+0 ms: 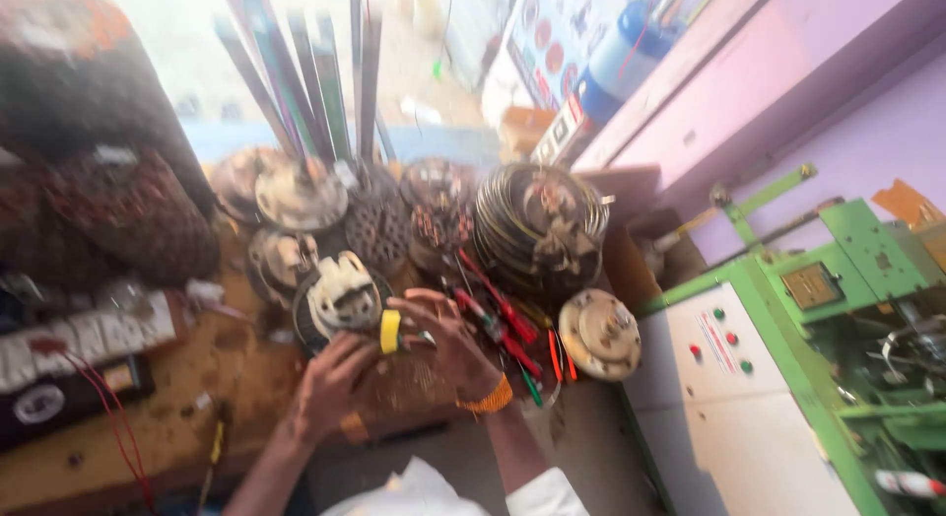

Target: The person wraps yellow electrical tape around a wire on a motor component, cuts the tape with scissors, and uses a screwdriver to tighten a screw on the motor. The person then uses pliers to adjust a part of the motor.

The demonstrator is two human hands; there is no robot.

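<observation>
Cluttered workshop bench [197, 378]; left hand [330, 383] and right hand [443, 344] pinch a yellow tape roll [390, 331] between them, seemingly mid-taping; next calls for steady tension.

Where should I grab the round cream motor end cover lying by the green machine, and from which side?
Probably by its outer rim. The cream end cover lies flat, face up, at the bench edge beside the green machine. Its near side faces open floor, so come from above and from there; red-handled tools crowd its left. The picture is blurred, so finer detail is unclear.
</observation>
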